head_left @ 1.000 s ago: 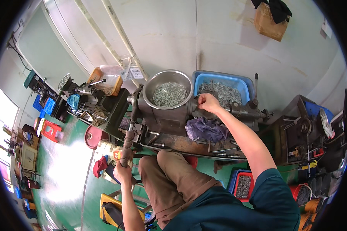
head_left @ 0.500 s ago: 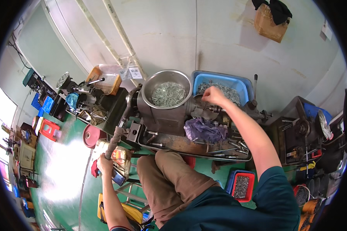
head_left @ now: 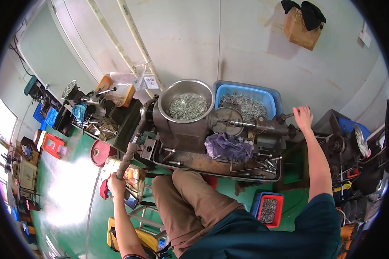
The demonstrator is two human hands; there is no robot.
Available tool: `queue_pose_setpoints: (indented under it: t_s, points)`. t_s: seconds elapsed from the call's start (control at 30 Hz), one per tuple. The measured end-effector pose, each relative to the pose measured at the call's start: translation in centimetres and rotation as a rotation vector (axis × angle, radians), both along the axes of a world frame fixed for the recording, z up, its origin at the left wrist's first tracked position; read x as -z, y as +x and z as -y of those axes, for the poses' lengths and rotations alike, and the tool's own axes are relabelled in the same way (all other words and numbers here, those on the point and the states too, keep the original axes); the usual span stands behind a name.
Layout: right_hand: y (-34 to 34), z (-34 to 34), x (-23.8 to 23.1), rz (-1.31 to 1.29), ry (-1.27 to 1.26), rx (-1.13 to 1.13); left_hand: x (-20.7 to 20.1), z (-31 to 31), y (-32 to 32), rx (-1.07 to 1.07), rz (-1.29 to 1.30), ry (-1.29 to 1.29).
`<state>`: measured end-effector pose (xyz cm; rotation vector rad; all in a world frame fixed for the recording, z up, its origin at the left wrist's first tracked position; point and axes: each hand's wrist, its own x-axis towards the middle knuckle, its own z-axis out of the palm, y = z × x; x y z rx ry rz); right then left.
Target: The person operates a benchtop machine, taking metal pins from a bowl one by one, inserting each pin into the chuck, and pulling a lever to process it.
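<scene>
My left hand (head_left: 116,184) is closed round the lower end of a long cloth-wrapped lever (head_left: 126,161) at the left side of a small bench lathe (head_left: 180,137). At the far right, my right hand (head_left: 303,117) is closed on the short lever handle (head_left: 291,115) of the tailstock (head_left: 265,125); the fingers hide its end. The tailstock's shiny spindle (head_left: 243,124) points at the lathe's round chuck area (head_left: 225,122). On top of the headstock stands a steel bowl (head_left: 165,108) with many small metal pins (head_left: 188,106). A purple rag (head_left: 229,146) lies before the chuck.
Behind the lathe sits a blue basket (head_left: 270,98) of small metal parts. Loose tools (head_left: 263,166) lie in the machine's tray. A red bin (head_left: 277,219) with small parts stands on the floor. Other machines flank me at left (head_left: 101,112) and right (head_left: 339,144).
My right hand has left the chuck area and moved right onto the tailstock lever. That lever, upright before, now leans over to the right. My left hand stays on the wrapped lever.
</scene>
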<state>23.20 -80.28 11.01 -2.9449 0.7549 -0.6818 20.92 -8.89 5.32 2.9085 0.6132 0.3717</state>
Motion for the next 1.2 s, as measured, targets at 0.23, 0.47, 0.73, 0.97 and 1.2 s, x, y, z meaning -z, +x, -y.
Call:
queue_pose_setpoints:
  t_s: [0.23, 0.47, 0.73, 0.97, 1.2]
  points:
    - [-8.3, -1.1, -1.5, -0.040, -0.164, -0.077, -0.4, 0.3, -0.3, 0.021, -0.005, -0.020]
    - [-9.3, -2.6, -1.5, -0.031, -0.164, -0.032, -0.2, 0.2, -0.2, 0.028, -0.002, -0.039]
    - [-9.5, -2.9, -1.3, -0.038, -0.156, 0.004, 0.1, 0.2, -0.2, 0.018, 0.020, -0.006]
    - [-9.5, -3.3, -1.5, -0.070, -0.173, 0.048, 0.3, 0.0, -0.1, 0.045, 0.041, 0.011]
    - [-9.5, -3.7, -1.7, -0.109, -0.142, 0.069, 0.2, 0.0, -0.1, 0.045, 0.029, -0.020]
